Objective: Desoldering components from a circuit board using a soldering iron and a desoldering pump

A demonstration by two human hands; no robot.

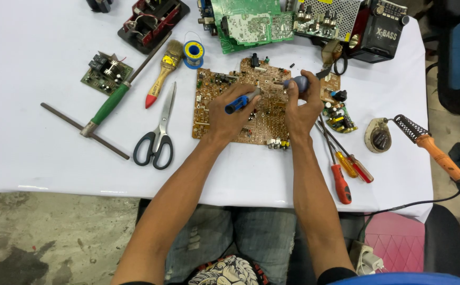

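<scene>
A large brown circuit board (pixel 214 92) lies flat on the white table (pixel 45 148). My left hand (pixel 229 113) rests on it and grips a blue-handled tool (pixel 239 102), its metal tip pointing right across the board. My right hand (pixel 299 108) sits at the board's right edge and holds a grey-blue bulb-shaped tool (pixel 300 83) just above the board. The two tool ends nearly meet over the board's upper right part.
Black-handled scissors (pixel 157 134), a paintbrush (pixel 164 71), a solder spool (pixel 193 53) and a green-handled wrench (pixel 111 103) lie to the left. Three screwdrivers (pixel 343 169) and a soldering iron (pixel 435 150) lie to the right. More green boards (pixel 245 24) sit at the back.
</scene>
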